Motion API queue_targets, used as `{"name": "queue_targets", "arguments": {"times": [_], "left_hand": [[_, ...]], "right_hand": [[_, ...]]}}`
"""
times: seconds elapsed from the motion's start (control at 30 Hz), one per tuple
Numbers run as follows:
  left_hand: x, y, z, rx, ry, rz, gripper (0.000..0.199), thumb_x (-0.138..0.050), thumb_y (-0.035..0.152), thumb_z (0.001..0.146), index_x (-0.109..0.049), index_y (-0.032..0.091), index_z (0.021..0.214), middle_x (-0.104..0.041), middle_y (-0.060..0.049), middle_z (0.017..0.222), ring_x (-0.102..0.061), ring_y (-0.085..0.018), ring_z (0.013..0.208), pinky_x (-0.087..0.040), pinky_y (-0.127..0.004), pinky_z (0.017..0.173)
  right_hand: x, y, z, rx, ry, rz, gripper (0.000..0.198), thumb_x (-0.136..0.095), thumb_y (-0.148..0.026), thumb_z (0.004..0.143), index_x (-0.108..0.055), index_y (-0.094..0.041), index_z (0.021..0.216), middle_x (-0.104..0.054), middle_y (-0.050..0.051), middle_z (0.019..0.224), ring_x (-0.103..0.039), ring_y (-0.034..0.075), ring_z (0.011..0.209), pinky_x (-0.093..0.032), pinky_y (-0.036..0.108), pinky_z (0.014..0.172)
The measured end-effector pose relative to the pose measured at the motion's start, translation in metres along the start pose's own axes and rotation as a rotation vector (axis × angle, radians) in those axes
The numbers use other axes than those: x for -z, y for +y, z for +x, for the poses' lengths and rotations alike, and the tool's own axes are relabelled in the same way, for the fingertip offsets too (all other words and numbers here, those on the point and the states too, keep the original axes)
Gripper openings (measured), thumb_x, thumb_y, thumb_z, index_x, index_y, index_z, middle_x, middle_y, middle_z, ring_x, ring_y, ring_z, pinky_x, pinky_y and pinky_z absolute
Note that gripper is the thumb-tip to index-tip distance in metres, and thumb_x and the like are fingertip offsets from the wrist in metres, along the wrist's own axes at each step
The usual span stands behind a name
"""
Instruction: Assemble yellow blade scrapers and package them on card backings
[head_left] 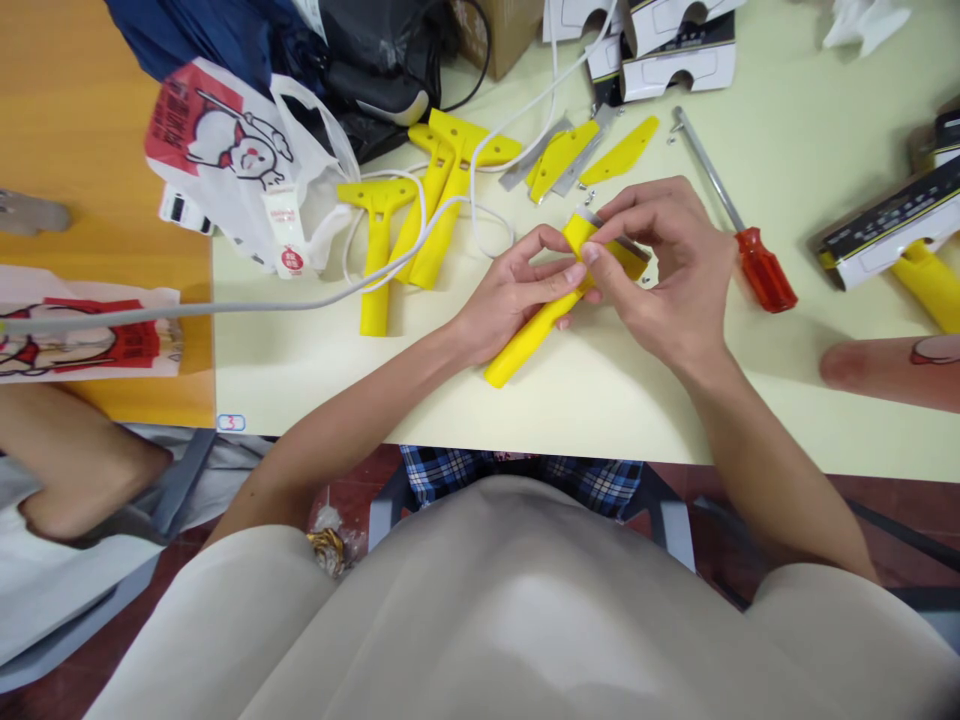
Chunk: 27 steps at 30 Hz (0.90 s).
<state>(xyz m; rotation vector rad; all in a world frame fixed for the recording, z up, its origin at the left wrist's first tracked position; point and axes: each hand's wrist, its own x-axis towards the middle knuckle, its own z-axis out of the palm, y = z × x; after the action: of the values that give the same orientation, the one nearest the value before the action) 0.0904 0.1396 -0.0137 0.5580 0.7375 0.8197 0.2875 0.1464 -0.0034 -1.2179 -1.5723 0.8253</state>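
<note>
A yellow scraper (534,340) with a metal blade along its head is tilted above the table, its handle pointing toward me. My left hand (517,290) is closed around it just below the head. Thumb and fingers of my right hand (667,260) pinch at the head and blade; whether a small screw is between them I cannot tell. Just beyond lie loose yellow cover plates (621,152), grey blades (576,168) and several tiny screws (587,195). A red-handled screwdriver (763,270) rests to the right of my right hand.
Several yellow scraper handles (376,260) lie at left under a white cable (300,306). Behind them are a plastic bag (240,140) and a black bag (382,60). Black-and-white boxes (679,70) stand at the back, another box (892,225) at right. Someone's arm (82,460) is at far left.
</note>
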Motion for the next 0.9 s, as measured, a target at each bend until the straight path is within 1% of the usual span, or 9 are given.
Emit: {"name": "queue_targets", "arguments": {"times": [0.13, 0.23, 0.3, 0.43, 0.5, 0.6, 0.7, 0.8, 0.9], "left_hand": [[0.001, 0.0, 0.0, -0.057, -0.093, 0.022, 0.044, -0.101, 0.037, 0.097, -0.06, 0.027, 0.11, -0.081, 0.002, 0.104, -0.088, -0.023, 0.111, -0.058, -0.023, 0.071], [0.0, 0.001, 0.0, -0.055, -0.097, 0.045, 0.044, -0.101, 0.039, 0.097, -0.06, 0.027, 0.109, -0.082, 0.002, 0.104, -0.087, -0.021, 0.106, -0.059, -0.024, 0.071], [0.0, 0.002, -0.001, -0.06, -0.105, 0.035, 0.042, -0.1, 0.038, 0.098, -0.061, 0.026, 0.109, -0.083, 0.001, 0.104, -0.087, -0.019, 0.104, -0.059, -0.023, 0.07], [0.001, 0.001, 0.001, -0.056, -0.106, -0.003, 0.043, -0.103, 0.039, 0.095, -0.064, 0.025, 0.108, -0.083, 0.001, 0.102, -0.087, -0.019, 0.1, -0.06, -0.023, 0.067], [0.002, 0.001, 0.002, -0.016, -0.069, -0.015, 0.048, -0.106, 0.038, 0.091, -0.066, 0.026, 0.114, -0.083, 0.001, 0.103, -0.088, -0.021, 0.102, -0.062, -0.024, 0.069], [0.003, 0.0, 0.003, 0.033, -0.024, -0.021, 0.053, -0.106, 0.034, 0.09, -0.067, 0.028, 0.126, -0.084, 0.0, 0.105, -0.089, -0.024, 0.108, -0.066, -0.027, 0.075], [0.004, 0.0, 0.003, 0.019, -0.041, -0.01, 0.05, -0.105, 0.035, 0.092, -0.067, 0.027, 0.122, -0.084, -0.001, 0.109, -0.089, -0.023, 0.106, -0.064, -0.026, 0.072], [0.004, -0.001, 0.004, -0.021, -0.075, -0.021, 0.047, -0.104, 0.035, 0.092, -0.066, 0.026, 0.117, -0.084, -0.001, 0.113, -0.089, -0.021, 0.104, -0.06, -0.024, 0.067], [0.004, -0.001, 0.004, -0.01, -0.051, -0.035, 0.049, -0.104, 0.033, 0.092, -0.066, 0.028, 0.123, -0.084, -0.001, 0.115, -0.089, -0.022, 0.106, -0.062, -0.024, 0.069]], "right_hand": [[0.0, -0.001, 0.002, -0.069, -0.03, 0.125, 0.047, -0.093, -0.071, 0.093, -0.078, -0.027, 0.098, -0.076, 0.005, 0.12, -0.075, 0.019, 0.106, -0.067, 0.039, 0.094], [0.001, -0.005, 0.002, -0.152, -0.051, 0.199, 0.047, -0.098, -0.07, 0.089, -0.079, -0.027, 0.095, -0.077, 0.002, 0.106, -0.072, 0.015, 0.09, -0.062, 0.037, 0.083], [0.001, -0.005, 0.002, -0.161, -0.041, 0.212, 0.049, -0.1, -0.073, 0.085, -0.08, -0.029, 0.094, -0.077, 0.002, 0.102, -0.069, 0.016, 0.086, -0.059, 0.039, 0.079], [0.004, -0.002, 0.003, -0.188, -0.051, 0.184, 0.053, -0.1, -0.079, 0.082, -0.081, -0.032, 0.098, -0.08, 0.002, 0.107, -0.068, 0.016, 0.086, -0.06, 0.041, 0.082], [0.004, -0.001, 0.004, -0.211, -0.03, 0.197, 0.058, -0.103, -0.078, 0.079, -0.081, -0.028, 0.096, -0.079, 0.003, 0.105, -0.068, 0.015, 0.084, -0.057, 0.038, 0.076], [0.004, 0.001, 0.004, -0.208, 0.003, 0.22, 0.061, -0.108, -0.074, 0.074, -0.081, -0.022, 0.094, -0.079, 0.004, 0.099, -0.066, 0.011, 0.077, -0.048, 0.031, 0.066], [0.003, 0.002, 0.005, -0.201, 0.013, 0.207, 0.057, -0.109, -0.068, 0.077, -0.082, -0.021, 0.097, -0.079, 0.004, 0.098, -0.063, 0.009, 0.075, -0.044, 0.029, 0.063], [0.003, 0.003, 0.006, -0.186, 0.027, 0.216, 0.052, -0.109, -0.061, 0.079, -0.082, -0.021, 0.098, -0.077, 0.003, 0.097, -0.063, 0.009, 0.076, -0.046, 0.028, 0.065], [0.005, 0.005, 0.009, -0.164, 0.009, 0.248, 0.05, -0.109, -0.062, 0.079, -0.083, -0.024, 0.101, -0.079, 0.003, 0.101, -0.069, 0.011, 0.084, -0.056, 0.028, 0.072]]}}
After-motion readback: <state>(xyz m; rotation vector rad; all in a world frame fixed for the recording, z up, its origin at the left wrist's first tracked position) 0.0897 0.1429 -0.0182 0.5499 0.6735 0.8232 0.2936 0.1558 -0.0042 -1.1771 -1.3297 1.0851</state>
